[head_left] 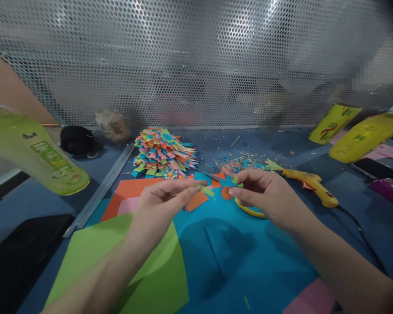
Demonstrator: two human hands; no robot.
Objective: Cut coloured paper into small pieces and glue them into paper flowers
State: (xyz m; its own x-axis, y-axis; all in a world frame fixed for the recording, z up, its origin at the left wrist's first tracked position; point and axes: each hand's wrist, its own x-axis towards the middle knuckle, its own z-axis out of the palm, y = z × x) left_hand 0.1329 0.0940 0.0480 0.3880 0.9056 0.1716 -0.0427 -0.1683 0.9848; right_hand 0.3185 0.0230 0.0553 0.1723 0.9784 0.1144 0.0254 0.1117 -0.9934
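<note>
My left hand (165, 197) is closed in a pinch on a short light-green paper strip (207, 191). My right hand (268, 194) pinches a small paper flower (226, 192) with an orange centre and blue and green pieces around it. The two hands are apart, above the blue paper sheet (249, 266). Scissors (251, 212) with a yellow handle lie partly hidden behind my right hand, their blades pointing left. An orange paper piece (197, 200) lies by my left fingertips. A green sheet (150, 274) spreads below my left forearm.
A colourful pile of paper flowers (165, 152) stands behind, with paper scraps (245, 161) to its right. A yellow glue gun (309, 181) with a black cord lies right. Bottles of green drink (42, 152) and yellow drink (363, 137) flank the work area. A perforated metal panel (183, 56) rises behind.
</note>
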